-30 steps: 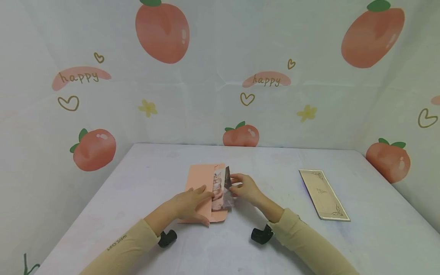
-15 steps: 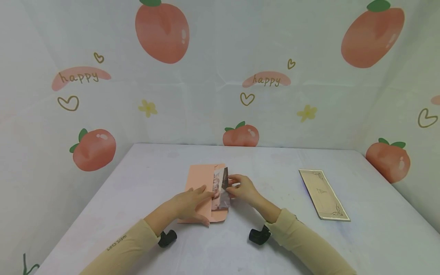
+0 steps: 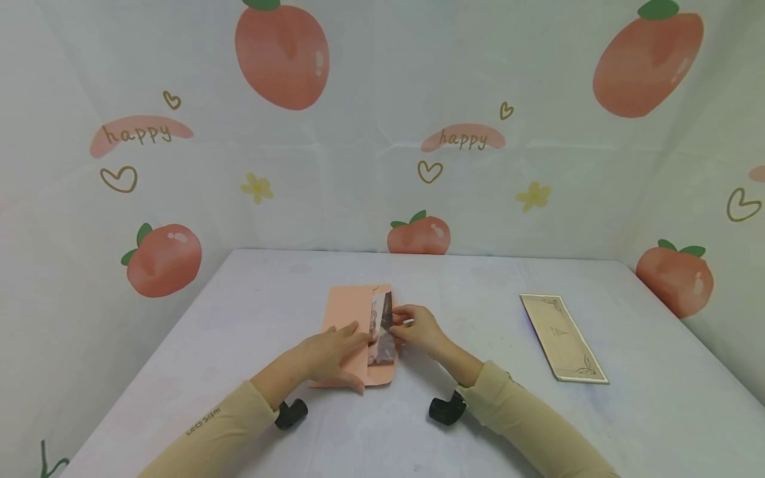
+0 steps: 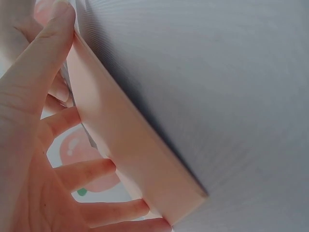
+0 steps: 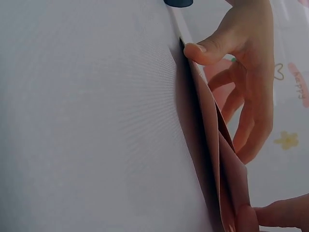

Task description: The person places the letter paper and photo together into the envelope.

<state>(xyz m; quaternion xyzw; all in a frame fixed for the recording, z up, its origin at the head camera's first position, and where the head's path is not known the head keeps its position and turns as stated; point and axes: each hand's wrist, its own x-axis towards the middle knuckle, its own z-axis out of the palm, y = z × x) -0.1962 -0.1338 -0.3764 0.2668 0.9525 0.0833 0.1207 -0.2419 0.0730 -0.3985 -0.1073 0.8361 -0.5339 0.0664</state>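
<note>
Flat on the middle of the desk (image 3: 478, 282), one pink envelope (image 3: 348, 305), with wide room toward the left edge and a shorter strip toward the far edge. Inside its mouth, partly, one printed picture (image 3: 382, 349), pinched at the right edge by the right hand (image 3: 427, 330). Pressing on top, with straight, spread fingers, the left hand (image 3: 327, 354). Pointing right with its mouth; long axis near to far. Well apart at right, one cream panel (image 3: 562, 338), slanting far-left to near-right.
</note>
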